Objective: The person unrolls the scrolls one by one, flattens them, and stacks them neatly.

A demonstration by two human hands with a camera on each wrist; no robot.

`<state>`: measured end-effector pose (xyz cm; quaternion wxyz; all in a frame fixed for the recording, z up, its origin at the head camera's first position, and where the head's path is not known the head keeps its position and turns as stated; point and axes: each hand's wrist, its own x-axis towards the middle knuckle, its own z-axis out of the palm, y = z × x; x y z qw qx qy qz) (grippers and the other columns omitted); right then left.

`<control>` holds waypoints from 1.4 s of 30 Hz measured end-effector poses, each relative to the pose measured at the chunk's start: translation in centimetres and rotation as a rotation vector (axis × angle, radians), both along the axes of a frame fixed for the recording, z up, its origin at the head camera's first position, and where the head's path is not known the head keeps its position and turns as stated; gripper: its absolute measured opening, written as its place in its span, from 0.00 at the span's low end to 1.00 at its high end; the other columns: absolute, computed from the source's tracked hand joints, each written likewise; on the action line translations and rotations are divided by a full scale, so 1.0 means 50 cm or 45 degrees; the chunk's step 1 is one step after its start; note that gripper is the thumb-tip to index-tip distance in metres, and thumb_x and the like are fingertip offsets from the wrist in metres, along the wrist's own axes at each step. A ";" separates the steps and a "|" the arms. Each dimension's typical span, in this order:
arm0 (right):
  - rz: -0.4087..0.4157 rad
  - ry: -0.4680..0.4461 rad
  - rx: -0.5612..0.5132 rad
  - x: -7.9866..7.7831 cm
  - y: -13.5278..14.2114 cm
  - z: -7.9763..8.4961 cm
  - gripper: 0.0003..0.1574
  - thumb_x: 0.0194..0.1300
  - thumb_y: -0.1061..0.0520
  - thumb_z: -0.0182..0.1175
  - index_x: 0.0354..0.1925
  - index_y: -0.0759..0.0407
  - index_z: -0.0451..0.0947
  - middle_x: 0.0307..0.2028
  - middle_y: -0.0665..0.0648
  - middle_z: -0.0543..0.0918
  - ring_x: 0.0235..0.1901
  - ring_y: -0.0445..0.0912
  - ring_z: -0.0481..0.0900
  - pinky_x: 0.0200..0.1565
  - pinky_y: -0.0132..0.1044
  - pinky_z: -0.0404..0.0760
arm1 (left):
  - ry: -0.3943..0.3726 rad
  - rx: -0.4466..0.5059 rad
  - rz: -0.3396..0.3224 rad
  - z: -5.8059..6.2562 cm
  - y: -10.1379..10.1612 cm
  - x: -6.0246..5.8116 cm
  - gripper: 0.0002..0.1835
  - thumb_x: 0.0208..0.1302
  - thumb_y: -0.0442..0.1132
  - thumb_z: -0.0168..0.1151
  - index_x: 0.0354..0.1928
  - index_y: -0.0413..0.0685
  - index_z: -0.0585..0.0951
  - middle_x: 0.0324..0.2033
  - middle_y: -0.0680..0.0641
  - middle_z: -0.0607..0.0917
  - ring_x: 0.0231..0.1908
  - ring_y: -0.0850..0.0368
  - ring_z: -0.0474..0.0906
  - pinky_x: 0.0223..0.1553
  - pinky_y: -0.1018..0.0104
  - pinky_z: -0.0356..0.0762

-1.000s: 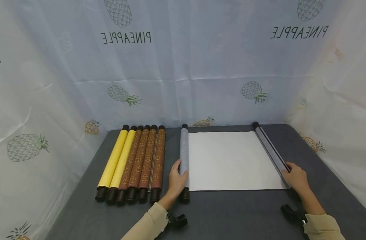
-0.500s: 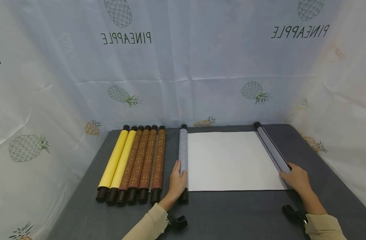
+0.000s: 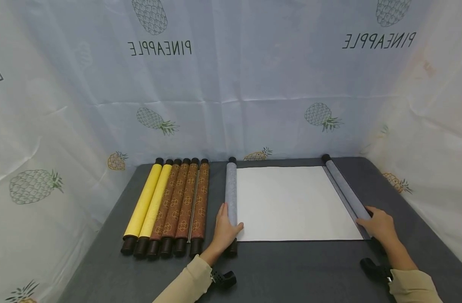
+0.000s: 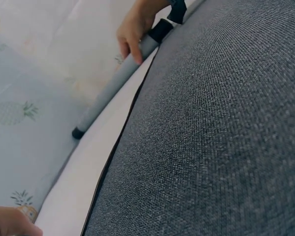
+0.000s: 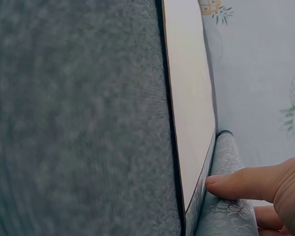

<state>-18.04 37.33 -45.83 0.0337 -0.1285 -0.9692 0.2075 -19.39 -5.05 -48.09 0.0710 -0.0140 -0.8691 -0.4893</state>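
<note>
A hanging scroll lies partly unrolled, its white paper (image 3: pixel 291 202) spread between two grey patterned rolls. At the left roll (image 3: pixel 231 185), my left hand (image 3: pixel 225 231) rests near the lower end. Its fingers lie straight along the roll's left side and its thumb stretches right over the paper's edge. My right hand (image 3: pixel 382 225) grips the lower part of the right roll (image 3: pixel 346 185), which slants across the table. In the right wrist view the thumb (image 5: pixel 245 184) lies across the roll, with other fingers partly visible behind it. The left wrist view shows only the left thumb (image 4: pixel 14 221) at its lower corner.
Left of the scroll, two yellow rolled scrolls (image 3: pixel 143 200) and several brown patterned ones (image 3: pixel 183 200) lie side by side with dark end caps. Dark grey cloth covers the table (image 3: pixel 291 269). Pineapple-print curtains (image 3: pixel 231 84) enclose the back and sides.
The right hand has moved slightly right, turning the right roll outward, so more grey border shows beside the paper. The left thumb has spread from the roll onto the paper's edge.
</note>
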 end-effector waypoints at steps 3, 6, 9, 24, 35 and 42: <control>-0.013 -0.011 -0.014 0.001 0.002 0.001 0.40 0.57 0.58 0.60 0.59 0.85 0.60 0.57 0.88 0.63 0.55 0.79 0.64 0.56 0.68 0.69 | -0.014 -0.022 0.009 0.001 0.001 0.001 0.46 0.46 0.30 0.71 0.67 0.21 0.59 0.67 0.23 0.61 0.68 0.27 0.57 0.67 0.36 0.60; -0.029 0.006 -0.024 0.002 0.007 0.001 0.40 0.58 0.57 0.60 0.59 0.84 0.61 0.57 0.88 0.63 0.55 0.80 0.64 0.55 0.68 0.69 | -0.011 -0.049 0.022 0.004 -0.001 0.002 0.46 0.43 0.28 0.72 0.66 0.21 0.61 0.66 0.23 0.63 0.67 0.27 0.59 0.67 0.37 0.61; -0.026 0.049 -0.027 0.004 0.013 -0.001 0.38 0.59 0.56 0.59 0.58 0.84 0.62 0.56 0.88 0.64 0.53 0.80 0.64 0.54 0.68 0.70 | 0.002 -0.075 0.029 0.008 -0.005 0.001 0.45 0.43 0.27 0.71 0.65 0.21 0.62 0.65 0.24 0.65 0.66 0.27 0.62 0.66 0.38 0.63; -0.090 0.154 -0.040 0.002 0.011 -0.013 0.33 0.56 0.60 0.57 0.55 0.84 0.66 0.53 0.87 0.69 0.51 0.79 0.68 0.52 0.66 0.69 | 0.030 -0.043 0.107 -0.001 -0.017 0.003 0.40 0.45 0.26 0.67 0.64 0.23 0.65 0.62 0.26 0.70 0.62 0.30 0.68 0.61 0.39 0.69; -0.275 0.106 -0.245 0.005 0.013 -0.010 0.33 0.62 0.58 0.52 0.60 0.79 0.65 0.59 0.82 0.68 0.58 0.75 0.63 0.59 0.64 0.63 | 0.090 0.003 0.116 -0.008 -0.015 0.013 0.35 0.52 0.24 0.61 0.65 0.23 0.64 0.64 0.26 0.67 0.65 0.30 0.64 0.64 0.37 0.65; -0.448 -0.028 -0.541 0.000 0.033 -0.008 0.37 0.67 0.56 0.53 0.67 0.74 0.58 0.67 0.80 0.59 0.65 0.72 0.59 0.63 0.63 0.64 | 0.126 -0.024 0.120 -0.012 -0.017 0.013 0.33 0.55 0.26 0.59 0.65 0.24 0.64 0.64 0.26 0.67 0.64 0.30 0.64 0.63 0.36 0.65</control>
